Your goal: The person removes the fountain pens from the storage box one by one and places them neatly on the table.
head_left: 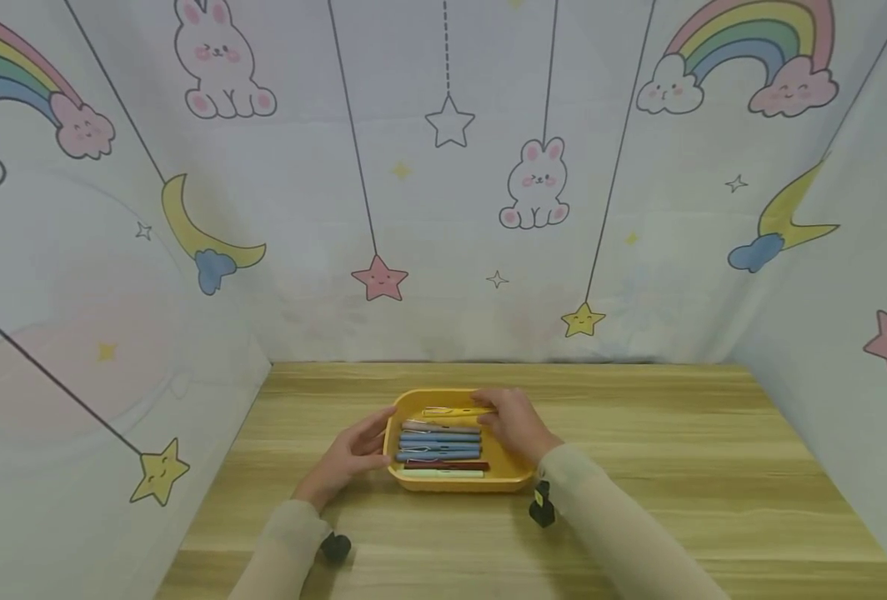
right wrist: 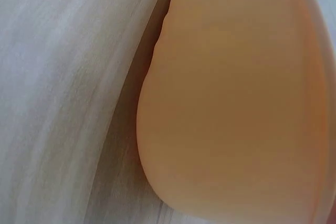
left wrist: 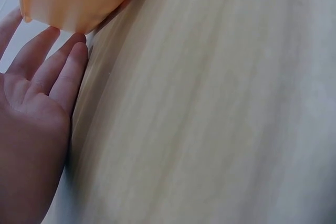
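Observation:
A yellow plastic tray (head_left: 466,485) stands on the table with several pens lying side by side in it. At the tray's far side, my right hand (head_left: 517,422) pinches the right end of a yellow pen (head_left: 447,412). Nearer lie a pinkish pen (head_left: 439,427), several blue pens (head_left: 443,447), a dark red pen (head_left: 447,466) and a pale green pen (head_left: 443,473). My left hand (head_left: 349,454) touches the tray's left side; the left wrist view shows its fingers (left wrist: 68,80) extended against the wall. In the right wrist view the tray wall (right wrist: 236,103) hides the right hand.
The wood-grain table (head_left: 638,500) extends around the tray on all sides. A printed cloth (head_left: 443,208) with rabbits, stars and rainbows hangs behind it and along both sides. Small black devices sit at the left wrist (head_left: 335,547) and right wrist (head_left: 542,505).

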### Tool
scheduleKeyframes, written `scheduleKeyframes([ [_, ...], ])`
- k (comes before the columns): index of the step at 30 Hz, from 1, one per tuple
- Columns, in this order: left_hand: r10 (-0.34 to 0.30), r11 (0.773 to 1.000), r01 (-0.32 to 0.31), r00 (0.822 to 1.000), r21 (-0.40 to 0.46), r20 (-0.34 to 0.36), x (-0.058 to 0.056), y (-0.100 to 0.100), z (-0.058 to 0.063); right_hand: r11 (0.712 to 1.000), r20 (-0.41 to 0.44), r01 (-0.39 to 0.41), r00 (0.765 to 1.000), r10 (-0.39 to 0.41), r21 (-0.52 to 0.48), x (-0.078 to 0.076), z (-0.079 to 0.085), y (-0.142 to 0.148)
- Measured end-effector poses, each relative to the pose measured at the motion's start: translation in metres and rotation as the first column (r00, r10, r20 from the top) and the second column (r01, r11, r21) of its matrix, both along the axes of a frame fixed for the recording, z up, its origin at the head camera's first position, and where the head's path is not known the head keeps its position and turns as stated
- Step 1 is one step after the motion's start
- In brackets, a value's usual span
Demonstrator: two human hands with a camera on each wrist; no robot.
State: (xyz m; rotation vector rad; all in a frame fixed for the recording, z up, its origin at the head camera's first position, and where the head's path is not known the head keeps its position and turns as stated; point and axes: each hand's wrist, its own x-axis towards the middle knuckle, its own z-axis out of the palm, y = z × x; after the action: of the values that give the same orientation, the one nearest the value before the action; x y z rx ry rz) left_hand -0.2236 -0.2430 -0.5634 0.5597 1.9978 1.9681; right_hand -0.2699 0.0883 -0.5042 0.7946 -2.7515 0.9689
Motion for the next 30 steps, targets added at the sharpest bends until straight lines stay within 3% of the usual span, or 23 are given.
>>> scheduleKeyframes([
  [15,0.009,1.0,-0.009,1.0,-0.003,0.007,0.0023,0.0007,-0.0003,1.0,-0.12,-0.012,0.993,0.011,-0.011,0.0033,-0.0009,0.0034],
  [23,0.015,1.0,-0.015,1.0,-0.005,0.008,0.0012,0.0008,0.0012,0.982,-0.004,0.005,1.0,-0.006,-0.19,0.0052,-0.0011,0.0046],
  [30,0.004,1.0,-0.004,1.0,-0.001,0.006,0.0012,0.0004,0.0014,0.953,0.032,0.042,0.999,-0.034,-0.3,0.0068,0.0015,0.0057],
])
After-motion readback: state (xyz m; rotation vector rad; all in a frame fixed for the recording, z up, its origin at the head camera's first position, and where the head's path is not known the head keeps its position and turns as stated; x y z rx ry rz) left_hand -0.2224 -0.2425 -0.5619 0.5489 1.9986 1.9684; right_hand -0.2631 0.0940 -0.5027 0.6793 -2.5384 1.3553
